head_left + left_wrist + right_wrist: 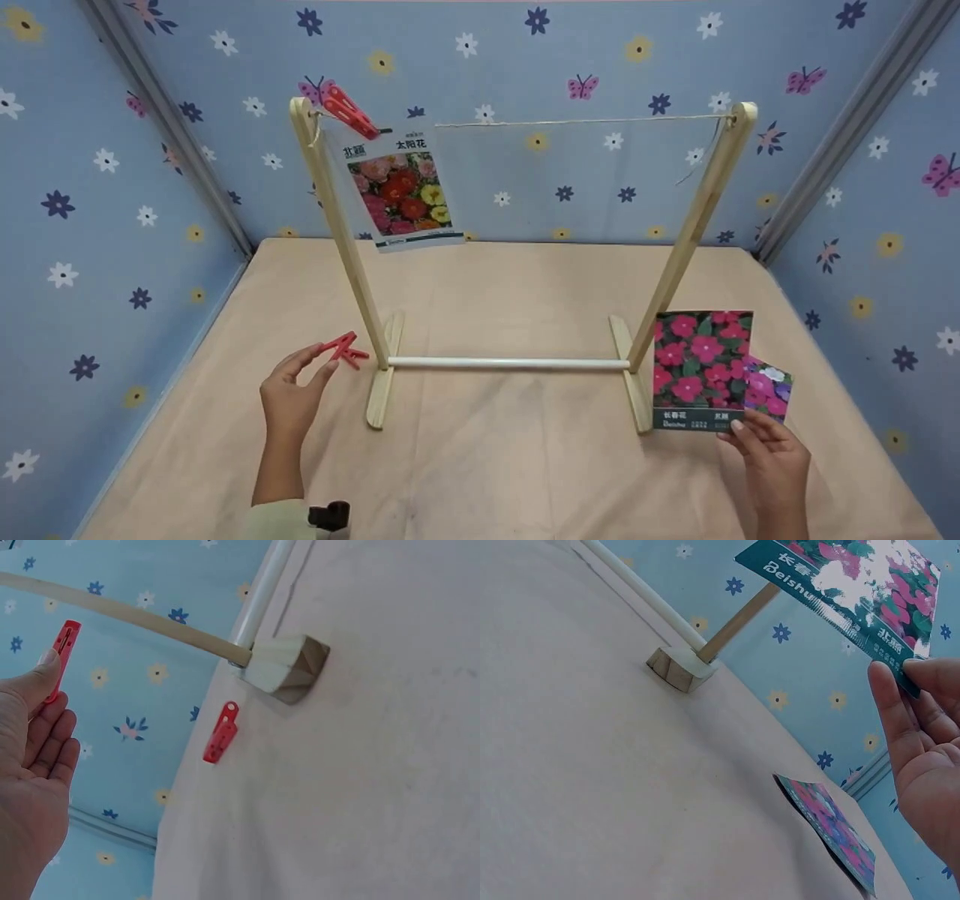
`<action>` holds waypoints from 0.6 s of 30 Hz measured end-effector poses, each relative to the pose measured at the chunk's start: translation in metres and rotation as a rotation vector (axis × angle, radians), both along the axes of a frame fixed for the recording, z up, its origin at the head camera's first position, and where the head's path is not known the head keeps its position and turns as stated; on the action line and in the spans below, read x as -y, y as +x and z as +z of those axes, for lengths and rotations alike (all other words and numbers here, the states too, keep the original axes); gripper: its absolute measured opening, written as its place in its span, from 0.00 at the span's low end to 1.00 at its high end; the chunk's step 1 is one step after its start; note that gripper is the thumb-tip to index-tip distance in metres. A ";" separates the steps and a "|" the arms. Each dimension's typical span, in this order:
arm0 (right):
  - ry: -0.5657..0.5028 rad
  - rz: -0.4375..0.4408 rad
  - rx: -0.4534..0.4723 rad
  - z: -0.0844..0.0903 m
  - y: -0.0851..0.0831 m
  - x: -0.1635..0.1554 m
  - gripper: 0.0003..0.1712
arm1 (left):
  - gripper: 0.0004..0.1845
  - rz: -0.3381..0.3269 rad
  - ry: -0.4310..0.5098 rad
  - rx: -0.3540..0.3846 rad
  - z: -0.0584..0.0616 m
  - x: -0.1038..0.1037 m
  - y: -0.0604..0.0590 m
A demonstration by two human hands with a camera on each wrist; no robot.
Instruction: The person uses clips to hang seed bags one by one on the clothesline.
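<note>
So, quick status on the little drying-rack setup. One seed packet (403,191) is already clipped up, hanging from the string (577,121) by a red clothespin (349,112) at the end of the line above the left hand, right by that side's post. The rest of the string is bare.

Left hand (291,390) is pinching a second red peg (339,346) between thumb and fingertips, lifted a bit off the table. Looking at the left wrist view, there's also a spare peg (220,733) lying flat on the table just past the fingers, next to the wooden foot (286,667) of the rack. In the head view the two pegs overlap, so they read almost as one.

Right hand (772,457) has the pink-flower packet (701,369) pinched by its bottom corner, thumb on front and fingers behind, held up off the table close to the rack's post on that side. A purple packet (769,388) lies flat on the table (510,465) just beside that hand, partly tucked behind the held one from the head camera's angle.

My read on progress: roughly a third done. One packet hung, one packet and one peg in hand but neither is up at the string yet, and the purple one plus the spare peg haven't been touched. Both hands are well below the line.
</note>
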State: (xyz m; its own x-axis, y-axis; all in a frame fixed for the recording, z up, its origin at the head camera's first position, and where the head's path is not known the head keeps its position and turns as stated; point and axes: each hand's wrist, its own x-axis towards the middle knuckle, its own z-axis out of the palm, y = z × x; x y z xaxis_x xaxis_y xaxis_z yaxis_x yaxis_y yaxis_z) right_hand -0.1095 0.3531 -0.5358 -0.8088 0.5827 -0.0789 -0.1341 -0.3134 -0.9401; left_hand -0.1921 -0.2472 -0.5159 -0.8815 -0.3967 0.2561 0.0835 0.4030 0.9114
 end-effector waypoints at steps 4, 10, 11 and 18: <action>0.009 0.004 -0.002 0.002 -0.001 0.002 0.12 | 0.22 -0.014 -0.019 -0.031 0.005 -0.004 -0.001; 0.039 -0.005 -0.028 0.006 -0.003 0.008 0.12 | 0.22 -0.038 -0.041 -0.083 0.014 -0.013 -0.001; 0.047 -0.006 -0.039 0.007 -0.003 0.009 0.12 | 0.22 -0.042 -0.046 -0.097 0.016 -0.014 -0.001; 0.074 -0.011 -0.076 0.012 -0.007 0.018 0.14 | 0.22 -0.048 -0.079 -0.178 0.025 -0.024 -0.001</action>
State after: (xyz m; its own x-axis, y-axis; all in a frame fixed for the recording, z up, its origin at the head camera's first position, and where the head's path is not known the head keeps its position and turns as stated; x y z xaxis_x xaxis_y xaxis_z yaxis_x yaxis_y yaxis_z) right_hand -0.1166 0.3354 -0.5242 -0.8046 0.5932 0.0264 -0.2091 -0.2415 -0.9476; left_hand -0.1936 -0.2230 -0.4908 -0.8367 -0.3283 0.4384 0.2613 0.4641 0.8464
